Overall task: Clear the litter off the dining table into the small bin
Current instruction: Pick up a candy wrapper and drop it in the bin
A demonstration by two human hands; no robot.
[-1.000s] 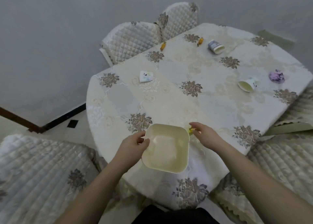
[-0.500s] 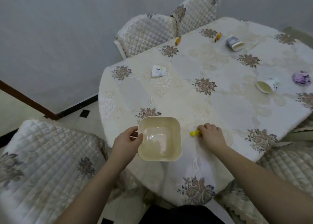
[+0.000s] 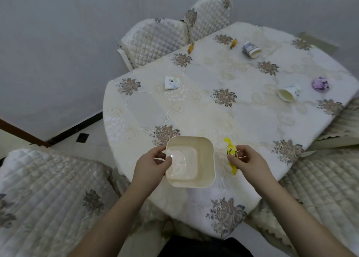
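My left hand (image 3: 153, 165) grips the left rim of a small cream square bin (image 3: 191, 161), held over the near edge of the dining table (image 3: 213, 109). My right hand (image 3: 249, 162) pinches a yellow candy wrapper (image 3: 231, 153) just right of the bin, lifted off the cloth. Litter lies farther out: a flattened floral paper cup (image 3: 172, 82), two orange candies (image 3: 191, 47) (image 3: 233, 43), a tipped blue-white cup (image 3: 251, 49), a tipped cup with a cream inside (image 3: 288, 93) and a crumpled purple wrapper (image 3: 320, 84).
Quilted chairs stand around the table: two at the far side (image 3: 155, 40), one at the near left (image 3: 48, 188), one at the right (image 3: 326, 179). A grey wall and a dark skirting strip (image 3: 75, 128) run behind on the left.
My right hand has picked the yellow wrapper up off the cloth and now holds it beside the bin. The left hand keeps hold of the bin; the camera view shifted slightly.
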